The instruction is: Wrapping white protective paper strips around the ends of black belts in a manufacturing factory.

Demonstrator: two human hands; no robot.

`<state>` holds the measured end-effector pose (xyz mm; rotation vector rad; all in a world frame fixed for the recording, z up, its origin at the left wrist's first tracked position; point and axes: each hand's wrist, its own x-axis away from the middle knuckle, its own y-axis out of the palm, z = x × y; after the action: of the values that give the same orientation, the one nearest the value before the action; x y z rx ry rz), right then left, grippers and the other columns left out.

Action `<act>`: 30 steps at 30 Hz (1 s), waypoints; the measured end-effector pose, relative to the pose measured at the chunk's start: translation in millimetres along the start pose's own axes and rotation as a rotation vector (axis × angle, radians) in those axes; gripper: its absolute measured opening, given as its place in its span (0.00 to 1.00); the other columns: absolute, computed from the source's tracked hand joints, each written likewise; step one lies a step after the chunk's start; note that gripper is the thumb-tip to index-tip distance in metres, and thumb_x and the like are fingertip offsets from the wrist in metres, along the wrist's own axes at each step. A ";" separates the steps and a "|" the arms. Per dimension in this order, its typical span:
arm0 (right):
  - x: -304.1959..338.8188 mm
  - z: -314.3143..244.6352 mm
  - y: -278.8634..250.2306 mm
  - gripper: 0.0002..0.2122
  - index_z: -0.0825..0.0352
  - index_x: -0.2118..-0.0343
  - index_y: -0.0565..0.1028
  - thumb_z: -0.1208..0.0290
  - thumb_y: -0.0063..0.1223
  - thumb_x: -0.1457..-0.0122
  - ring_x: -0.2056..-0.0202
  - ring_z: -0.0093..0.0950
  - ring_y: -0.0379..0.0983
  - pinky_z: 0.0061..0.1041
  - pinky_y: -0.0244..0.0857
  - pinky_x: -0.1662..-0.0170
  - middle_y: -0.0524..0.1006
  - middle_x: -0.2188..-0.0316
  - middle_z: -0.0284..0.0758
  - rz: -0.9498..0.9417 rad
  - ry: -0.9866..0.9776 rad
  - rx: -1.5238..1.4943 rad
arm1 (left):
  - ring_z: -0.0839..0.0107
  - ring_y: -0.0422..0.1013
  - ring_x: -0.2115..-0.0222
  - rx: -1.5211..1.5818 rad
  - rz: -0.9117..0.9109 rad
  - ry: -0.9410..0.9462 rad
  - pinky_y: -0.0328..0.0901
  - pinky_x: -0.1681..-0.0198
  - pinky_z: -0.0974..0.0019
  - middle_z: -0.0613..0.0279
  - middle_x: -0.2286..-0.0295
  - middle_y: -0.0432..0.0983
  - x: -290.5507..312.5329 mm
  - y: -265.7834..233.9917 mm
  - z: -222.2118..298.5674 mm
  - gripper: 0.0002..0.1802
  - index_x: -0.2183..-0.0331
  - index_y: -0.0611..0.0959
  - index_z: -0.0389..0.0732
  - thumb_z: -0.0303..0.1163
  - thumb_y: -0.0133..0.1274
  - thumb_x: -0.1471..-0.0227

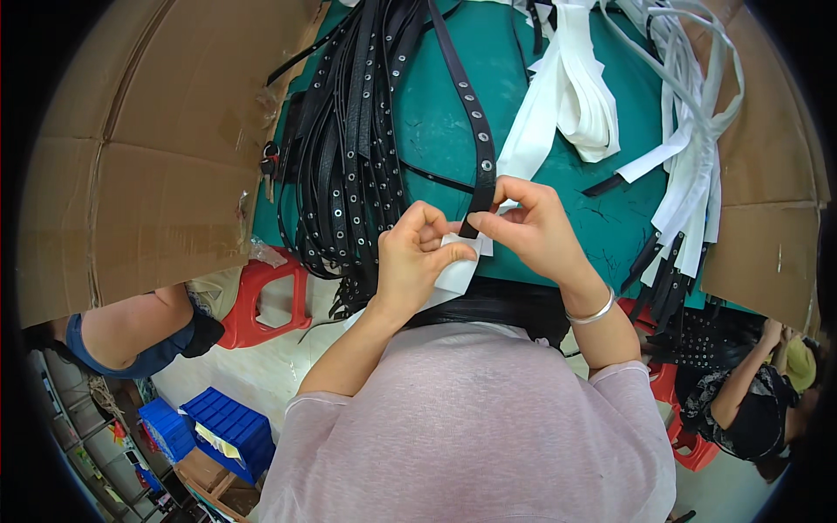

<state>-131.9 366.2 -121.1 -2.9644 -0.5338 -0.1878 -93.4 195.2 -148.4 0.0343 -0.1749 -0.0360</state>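
My right hand [529, 220] pinches a black belt strap [482, 144] close to its lower end. Metal eyelets run along the strap, which reaches up toward the far edge of the table. Just left of it, my left hand [417, 260] has thumb and fingers closed on a white strip [457, 277] that hangs over the near table edge. The strap's end meets the top of this strip between my two hands. Whether they are joined there I cannot tell.
A thick bundle of black eyeleted straps [349, 148] lies at left. A folded white strip roll [586, 105] and white-wrapped straps [689, 166] lie to the right. Cardboard [174, 148] walls both sides. Keys [269, 164] hang at left. A red stool [270, 305] and other people are nearby.
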 end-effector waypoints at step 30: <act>-30.7 32.3 29.7 0.09 0.68 0.70 0.76 0.66 0.55 0.46 0.77 0.14 0.67 0.11 0.64 0.74 0.75 0.75 0.28 -0.071 0.372 -0.616 | 0.63 0.76 0.70 0.368 -0.466 -0.539 0.71 0.65 0.64 0.46 0.71 0.76 15.8 -39.0 -6.5 0.13 0.59 0.67 0.35 0.34 0.42 0.42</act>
<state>-146.7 332.8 -160.3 -3.3413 -0.6160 -1.0625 -78.0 155.8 -153.6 0.4353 -0.7090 -0.4805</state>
